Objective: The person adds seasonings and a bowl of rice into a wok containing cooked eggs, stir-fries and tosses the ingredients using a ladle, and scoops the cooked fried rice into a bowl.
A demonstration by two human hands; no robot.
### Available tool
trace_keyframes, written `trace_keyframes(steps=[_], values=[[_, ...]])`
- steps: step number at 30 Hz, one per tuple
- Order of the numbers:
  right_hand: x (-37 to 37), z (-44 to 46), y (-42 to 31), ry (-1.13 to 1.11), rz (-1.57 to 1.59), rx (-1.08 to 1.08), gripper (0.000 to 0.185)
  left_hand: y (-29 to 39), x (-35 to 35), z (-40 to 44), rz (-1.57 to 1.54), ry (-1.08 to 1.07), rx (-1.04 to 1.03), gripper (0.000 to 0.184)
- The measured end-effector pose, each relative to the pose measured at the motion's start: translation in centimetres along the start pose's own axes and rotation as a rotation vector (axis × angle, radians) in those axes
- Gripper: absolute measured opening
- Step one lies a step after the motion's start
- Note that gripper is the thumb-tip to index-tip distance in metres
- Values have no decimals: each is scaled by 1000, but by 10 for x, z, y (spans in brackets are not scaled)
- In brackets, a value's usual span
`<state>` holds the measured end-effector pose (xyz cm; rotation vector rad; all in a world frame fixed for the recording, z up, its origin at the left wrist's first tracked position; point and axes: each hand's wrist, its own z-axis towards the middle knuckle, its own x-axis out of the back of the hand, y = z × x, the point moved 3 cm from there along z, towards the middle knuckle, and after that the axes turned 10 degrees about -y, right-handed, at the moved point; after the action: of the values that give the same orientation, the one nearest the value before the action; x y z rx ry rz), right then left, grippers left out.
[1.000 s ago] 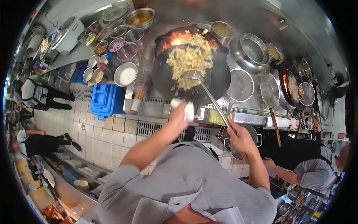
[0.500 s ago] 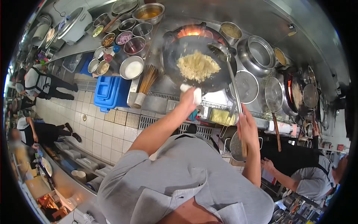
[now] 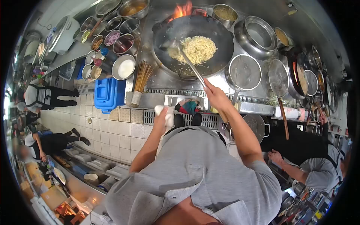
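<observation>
My left hand [image 3: 160, 122] is closed round a folded white cloth [image 3: 168, 117], held off the wok near my body. In my right hand [image 3: 218, 98] is the handle of a long metal ladle [image 3: 193, 68], which slants forward and left into the wok [image 3: 221, 56]. The ladle's bowl is blurred at the left side of the food. What looks like fried rice [image 3: 199, 50] lies heaped in the middle of the wok, with loose grains around it. Flames [image 3: 182, 10] rise behind the wok's far rim.
Left of the wok stand a bamboo brush [image 3: 142, 80], a bowl of white powder [image 3: 125, 68] and several ingredient bowls. A strainer [image 3: 245, 73] and stacked steel pots [image 3: 258, 35] stand at right. A blue bin [image 3: 108, 93] is on the floor. Beside me at right works another person [image 3: 318, 168].
My left hand, with the cloth, has left the wok's near rim and drawn back toward my body. My right hand has moved forward and left, bringing the ladle down into the wok.
</observation>
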<state>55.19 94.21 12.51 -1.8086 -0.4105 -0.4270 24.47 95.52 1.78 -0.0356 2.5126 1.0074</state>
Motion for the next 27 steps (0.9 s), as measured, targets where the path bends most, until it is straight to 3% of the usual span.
trace_keyframes(steps=[1,3,7,10,13,15,17,18,21,23,25,27], values=[[0,-26,14,96,-262,219,48,-7,20,-9,21,44,-24,43],[32,-81,-4,-90,-349,-17,54,-11,48,-26,-62,104,-14,38],[94,-153,35,23,-783,16,56,-2,76,-31,-100,165,-89,37],[141,-150,60,4,-939,-89,61,16,76,-22,-127,141,-146,34],[148,-89,68,62,-987,-110,62,27,75,5,-148,105,-213,33],[122,-33,69,59,-883,-212,61,42,59,20,-124,105,-234,32],[72,24,97,46,-699,-141,61,40,64,49,-93,107,-293,32],[49,29,71,94,-548,-149,53,38,66,58,-79,105,-324,32],[11,4,5,66,-127,-228,48,40,62,53,-123,77,-287,32],[1,-44,-19,90,-187,-203,50,33,62,39,-122,81,-217,29],[-6,-87,-20,216,-126,22,50,27,57,16,-120,107,-115,27],[2,-106,-42,75,-5,-260,49,10,57,6,-128,72,-90,28]])
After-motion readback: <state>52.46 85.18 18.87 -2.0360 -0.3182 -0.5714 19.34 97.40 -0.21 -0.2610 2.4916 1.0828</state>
